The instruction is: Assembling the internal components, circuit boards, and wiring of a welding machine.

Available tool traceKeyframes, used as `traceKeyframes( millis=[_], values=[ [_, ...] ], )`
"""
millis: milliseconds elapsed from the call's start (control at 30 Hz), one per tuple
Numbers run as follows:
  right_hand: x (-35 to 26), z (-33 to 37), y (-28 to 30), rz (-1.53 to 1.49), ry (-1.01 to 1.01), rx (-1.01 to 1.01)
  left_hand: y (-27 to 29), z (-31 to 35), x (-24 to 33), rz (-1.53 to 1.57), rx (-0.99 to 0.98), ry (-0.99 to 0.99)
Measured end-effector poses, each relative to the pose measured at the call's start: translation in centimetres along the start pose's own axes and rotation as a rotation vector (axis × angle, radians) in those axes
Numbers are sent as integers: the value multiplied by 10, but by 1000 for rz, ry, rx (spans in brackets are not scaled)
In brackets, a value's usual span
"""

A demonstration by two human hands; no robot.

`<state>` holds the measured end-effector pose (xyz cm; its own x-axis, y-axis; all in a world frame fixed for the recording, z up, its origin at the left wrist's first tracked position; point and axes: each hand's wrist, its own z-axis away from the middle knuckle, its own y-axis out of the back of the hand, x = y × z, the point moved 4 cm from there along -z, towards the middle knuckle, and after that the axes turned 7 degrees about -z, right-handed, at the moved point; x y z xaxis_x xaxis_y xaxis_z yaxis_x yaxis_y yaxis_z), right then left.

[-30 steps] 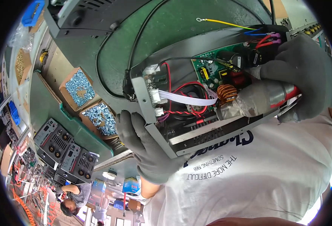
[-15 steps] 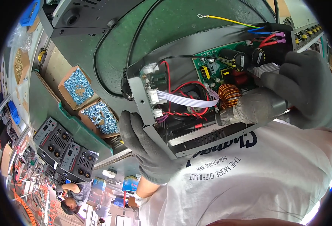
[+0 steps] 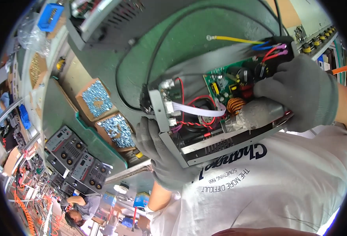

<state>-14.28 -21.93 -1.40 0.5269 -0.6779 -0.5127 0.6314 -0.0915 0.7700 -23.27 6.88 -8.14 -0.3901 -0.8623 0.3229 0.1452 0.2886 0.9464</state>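
Observation:
An open grey metal case (image 3: 163, 120) tilts in front of me, with a green circuit board (image 3: 211, 84), a copper-wound coil (image 3: 235, 105), a white ribbon cable (image 3: 197, 109) and red wires inside. My left hand (image 3: 161, 157), in a grey glove, grips the case's left corner, fingers along the outside; its thumb is hidden. My gloved right hand (image 3: 295, 92) is closed around the back part of a tape-wrapped power screwdriver (image 3: 262, 113). The tool lies along the case's near side, its slim front end pointing left. A yellow wire (image 3: 236, 39) with a ring terminal sticks out at the far side.
Two cardboard boxes of small screws (image 3: 96, 99) sit on the green bench (image 3: 189, 37) at left. Another grey housing (image 3: 114, 19) stands at the back, a black cable (image 3: 118, 72) looping beside it. Finished-looking units (image 3: 65, 147) stand lower left, with a person (image 3: 81, 208) beyond.
The view has shifted, so the boxes and bench appear farther right. My right hand has moved left over the screwdriver, covering more of its back end. The left hand keeps its grip.

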Motion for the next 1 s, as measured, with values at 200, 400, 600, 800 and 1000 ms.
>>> traceKeyframes(
  millis=[200, 400, 600, 800, 1000],
  values=[
    [5, 20, 19, -61, -76, -10, 49, -62, -46, 265, 356, 8],
    [4, 56, 40, -59, -132, 286, 74, -228, -124, 314, 273, 536],
    [17, 82, 32, -216, -95, 516, 66, -273, -133, -90, 216, 638],
    [32, 77, 47, -183, -116, 592, 49, -212, -84, 56, 452, 461],
    [39, 26, 68, 74, 36, 623, 22, -185, -84, 815, 650, 83]
  ],
)
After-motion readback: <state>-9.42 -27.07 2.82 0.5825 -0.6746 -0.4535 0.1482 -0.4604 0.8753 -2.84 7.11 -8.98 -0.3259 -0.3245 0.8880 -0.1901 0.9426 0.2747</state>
